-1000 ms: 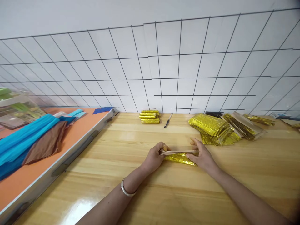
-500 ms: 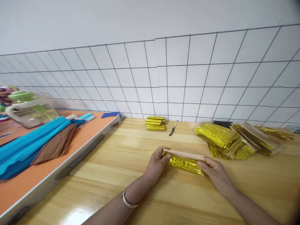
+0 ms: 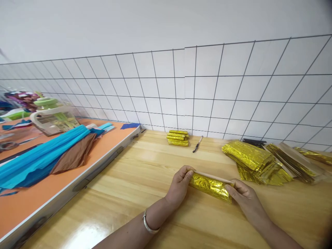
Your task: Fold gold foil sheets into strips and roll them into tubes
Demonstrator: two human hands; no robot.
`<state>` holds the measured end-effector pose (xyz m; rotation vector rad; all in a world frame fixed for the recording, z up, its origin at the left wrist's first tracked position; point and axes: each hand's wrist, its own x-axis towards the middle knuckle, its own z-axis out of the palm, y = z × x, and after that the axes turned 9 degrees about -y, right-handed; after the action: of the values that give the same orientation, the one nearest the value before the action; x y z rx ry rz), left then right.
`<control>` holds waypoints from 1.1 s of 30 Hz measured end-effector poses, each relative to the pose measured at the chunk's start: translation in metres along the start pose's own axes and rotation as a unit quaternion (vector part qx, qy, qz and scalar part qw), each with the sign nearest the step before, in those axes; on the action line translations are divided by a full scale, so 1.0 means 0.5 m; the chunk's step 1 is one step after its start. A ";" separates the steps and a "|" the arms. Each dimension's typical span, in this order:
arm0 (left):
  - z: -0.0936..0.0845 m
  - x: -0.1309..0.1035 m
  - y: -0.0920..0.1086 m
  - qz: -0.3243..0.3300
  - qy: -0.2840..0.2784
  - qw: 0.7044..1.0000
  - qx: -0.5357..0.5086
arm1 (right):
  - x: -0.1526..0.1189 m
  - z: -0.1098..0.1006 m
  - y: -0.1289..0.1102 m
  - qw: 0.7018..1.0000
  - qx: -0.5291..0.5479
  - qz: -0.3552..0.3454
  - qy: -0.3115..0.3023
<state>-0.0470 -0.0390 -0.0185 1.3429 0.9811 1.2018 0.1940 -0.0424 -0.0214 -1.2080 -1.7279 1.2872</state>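
Between my two hands is a sheet of gold foil paper (image 3: 210, 186) with a pale paper backing showing along its far edge. My left hand (image 3: 181, 183) pinches its left end, thumb on the foil and fingers behind. At the right end my right hand (image 3: 245, 197) grips it the same way, thumb on top. The foil sheet is held just over the wooden table. Farther back lies a small stack of gold foil rolls (image 3: 177, 137), with a pen (image 3: 197, 144) beside it. A pile of gold foil sheets (image 3: 249, 155) spreads out to the right.
On the left is an orange board (image 3: 109, 145) with a raised pale edge. It carries blue crepe paper (image 3: 52, 147), brown paper (image 3: 75, 154), a clear jug with a green lid (image 3: 55, 117) and a tape roll (image 3: 8, 146). A white tiled wall (image 3: 160, 90) bounds the back.
The view has shifted a little to the left. The far edge of the foil sheet has turned over further, so less of the pale backing shows. Both hands keep their hold.
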 end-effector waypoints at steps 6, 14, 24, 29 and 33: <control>0.000 -0.002 0.006 0.003 0.012 0.998 0.068 | -0.006 0.008 -0.015 1.000 -0.002 -0.014 0.014; 0.008 -0.002 -0.001 -0.024 0.025 0.996 0.083 | -0.006 0.014 -0.021 0.998 -0.055 -0.033 0.026; -0.024 0.015 -0.008 -0.055 -0.036 0.908 0.414 | 0.010 0.005 0.013 0.898 -0.437 -0.053 0.016; -0.020 0.014 -0.011 -0.092 -0.074 0.797 0.592 | 0.013 0.006 0.012 0.839 -0.543 -0.039 0.005; -0.014 0.015 -0.018 -0.102 -0.088 0.731 0.670 | 0.010 0.011 0.007 0.814 -0.580 -0.041 -0.002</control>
<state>-0.0520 -0.0294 -0.0265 2.2535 1.9191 -0.0286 0.1883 -0.0392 -0.0263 -1.6719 -2.6143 0.0157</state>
